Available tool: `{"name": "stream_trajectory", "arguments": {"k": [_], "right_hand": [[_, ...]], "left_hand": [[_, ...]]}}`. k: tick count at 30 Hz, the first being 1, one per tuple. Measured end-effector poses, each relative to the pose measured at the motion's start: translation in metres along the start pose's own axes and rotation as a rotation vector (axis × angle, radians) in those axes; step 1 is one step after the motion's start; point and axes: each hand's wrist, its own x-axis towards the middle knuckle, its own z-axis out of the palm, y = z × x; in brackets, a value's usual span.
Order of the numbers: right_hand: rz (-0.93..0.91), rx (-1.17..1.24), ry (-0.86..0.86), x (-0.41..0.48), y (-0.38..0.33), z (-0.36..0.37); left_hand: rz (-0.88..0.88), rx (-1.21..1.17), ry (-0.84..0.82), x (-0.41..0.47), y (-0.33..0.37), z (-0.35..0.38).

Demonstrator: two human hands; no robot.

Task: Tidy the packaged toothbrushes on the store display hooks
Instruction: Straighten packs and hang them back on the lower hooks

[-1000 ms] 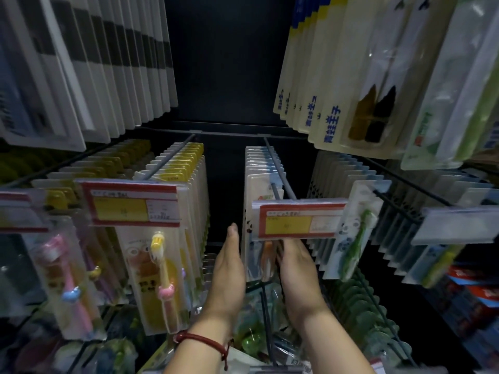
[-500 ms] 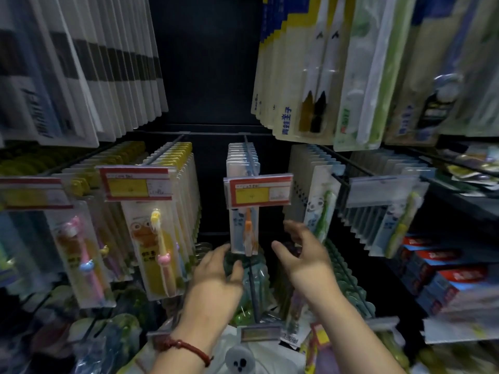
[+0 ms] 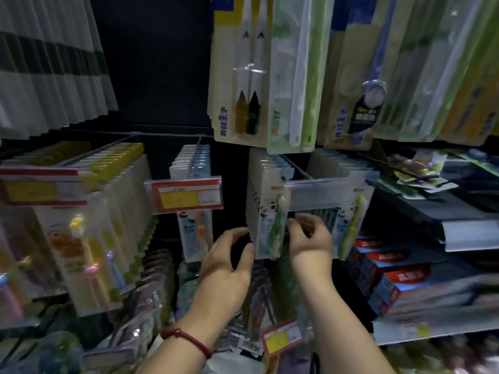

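1. Head view: the green toothbrush pack (image 3: 270, 225) hangs at the front of its hook row, centre of frame, between both hands.
2. Its lower left edge is pinched by the left hand (image 3: 229, 268), thumb in front, fingers behind.
3. Its right edge is pinched by the curled fingers of the right hand (image 3: 310, 244).

Price tag (image 3: 186, 197) (left) beside toothbrush pack (image 3: 266, 230)

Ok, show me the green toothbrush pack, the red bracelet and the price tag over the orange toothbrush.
green toothbrush pack (image 3: 267, 233): head view, front card under the panda face.
red bracelet (image 3: 193, 341): head view, cord across the left wrist.
price tag (image 3: 178, 199): head view, its yellow patch.
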Motion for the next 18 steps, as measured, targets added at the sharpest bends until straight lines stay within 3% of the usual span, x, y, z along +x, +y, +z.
{"name": "stream_trajectory", "arguments": {"k": [5, 13, 18], "right_hand": [[0.006, 0.152, -0.032, 0.022, 0.004, 0.008], [0.099, 0.311, -0.232, 0.041, 0.024, 0.023], [0.184, 0.334, -0.342, 0.035, 0.035, 0.036]], "left_hand": [[-0.142, -0.22, 0.053, 0.028, 0.004, 0.034], [-0.069, -0.453, -0.012, 0.062, -0.009, 0.058], [-0.238, -0.624, -0.106, 0.067, -0.019, 0.074]]}}
